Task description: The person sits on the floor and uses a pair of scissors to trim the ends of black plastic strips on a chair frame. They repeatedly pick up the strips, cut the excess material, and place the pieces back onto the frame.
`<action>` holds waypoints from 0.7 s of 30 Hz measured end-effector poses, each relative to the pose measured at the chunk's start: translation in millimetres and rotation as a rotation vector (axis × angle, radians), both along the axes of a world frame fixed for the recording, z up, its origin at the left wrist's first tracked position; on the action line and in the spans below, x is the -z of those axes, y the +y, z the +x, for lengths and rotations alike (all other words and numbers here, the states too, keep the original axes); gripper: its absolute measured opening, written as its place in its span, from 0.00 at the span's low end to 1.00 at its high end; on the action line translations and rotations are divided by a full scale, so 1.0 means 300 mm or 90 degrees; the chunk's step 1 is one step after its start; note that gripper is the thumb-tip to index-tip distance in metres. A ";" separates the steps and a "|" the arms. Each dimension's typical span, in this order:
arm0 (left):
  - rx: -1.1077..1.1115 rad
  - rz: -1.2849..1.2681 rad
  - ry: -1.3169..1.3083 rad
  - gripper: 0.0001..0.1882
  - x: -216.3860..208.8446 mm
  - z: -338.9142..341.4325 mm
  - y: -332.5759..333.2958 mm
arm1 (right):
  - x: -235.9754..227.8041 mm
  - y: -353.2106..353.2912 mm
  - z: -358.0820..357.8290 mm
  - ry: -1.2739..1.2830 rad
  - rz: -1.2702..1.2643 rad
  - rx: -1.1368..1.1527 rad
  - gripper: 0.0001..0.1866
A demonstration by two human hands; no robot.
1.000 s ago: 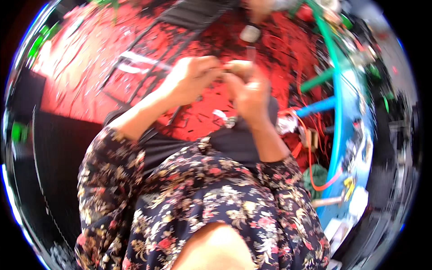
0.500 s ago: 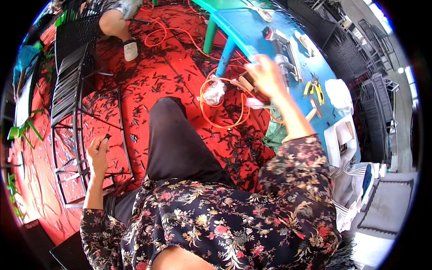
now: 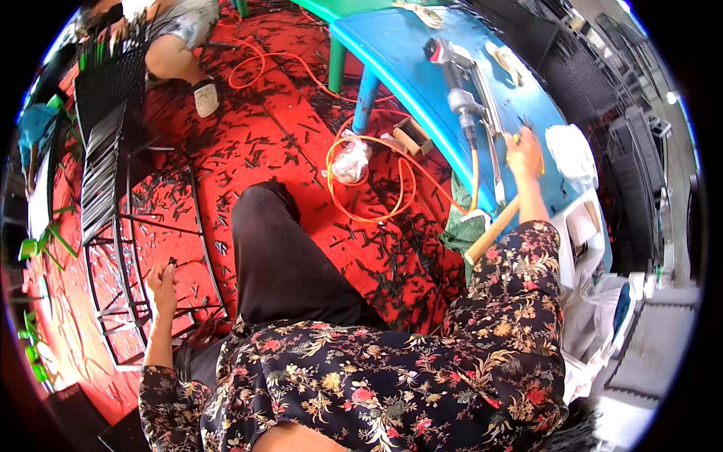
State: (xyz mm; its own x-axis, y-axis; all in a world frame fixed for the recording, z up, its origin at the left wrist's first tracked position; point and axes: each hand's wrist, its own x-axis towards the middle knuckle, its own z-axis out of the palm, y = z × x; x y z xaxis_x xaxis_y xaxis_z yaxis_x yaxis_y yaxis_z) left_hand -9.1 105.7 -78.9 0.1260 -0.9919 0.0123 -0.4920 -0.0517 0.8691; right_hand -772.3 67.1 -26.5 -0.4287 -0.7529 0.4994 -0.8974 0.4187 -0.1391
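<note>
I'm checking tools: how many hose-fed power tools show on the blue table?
1: the grey-and-black air tool, lying on the blue table left of the right hand. That hand hides part of the tabletop.

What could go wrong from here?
1. Wooden handle juts past the edge of the blue table, by the right sleeve: it might catch there.
2. Orange hose loops on the red floor: feet could snag.
3. The right hand is near the power tool: a bump might shift it.
</note>
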 end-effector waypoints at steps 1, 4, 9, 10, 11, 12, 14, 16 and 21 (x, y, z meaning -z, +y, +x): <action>0.002 -0.031 -0.011 0.09 0.072 0.077 0.013 | -0.024 0.001 -0.022 -0.030 0.048 0.045 0.29; -0.127 0.103 -0.067 0.08 0.033 0.043 0.047 | -0.055 0.035 -0.086 -0.256 0.092 0.038 0.40; -0.098 0.030 -0.125 0.10 -0.064 0.001 0.057 | -0.001 0.058 -0.230 -0.322 0.249 0.003 0.44; -0.097 0.069 -0.132 0.10 -0.066 0.002 0.048 | 0.011 0.057 -0.257 -0.298 0.267 0.020 0.42; -0.089 0.049 -0.113 0.09 -0.049 0.014 0.051 | -0.013 0.051 -0.229 -0.251 0.275 0.038 0.39; -0.100 0.024 -0.087 0.08 -0.033 0.029 0.048 | 0.004 0.031 -0.258 -0.216 0.273 0.020 0.36; -0.134 0.000 -0.044 0.10 -0.058 0.065 0.067 | 0.037 -0.010 -0.135 -0.130 0.218 0.078 0.34; -0.103 0.003 0.071 0.09 -0.069 0.055 0.059 | -0.027 0.015 -0.157 -0.048 0.158 0.082 0.32; -0.097 0.019 0.294 0.07 -0.176 0.027 0.067 | -0.226 -0.160 0.074 -0.504 -0.050 -0.342 0.27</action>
State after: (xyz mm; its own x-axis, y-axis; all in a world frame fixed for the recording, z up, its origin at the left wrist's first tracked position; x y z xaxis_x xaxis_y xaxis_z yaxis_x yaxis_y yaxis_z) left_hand -1.1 125.8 -26.1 0.2550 -0.9610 -0.1069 -0.0397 -0.1209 0.9919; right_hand -750.1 19.1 41.5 -0.2701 -0.9241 0.2704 -0.6003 -0.0579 -0.7977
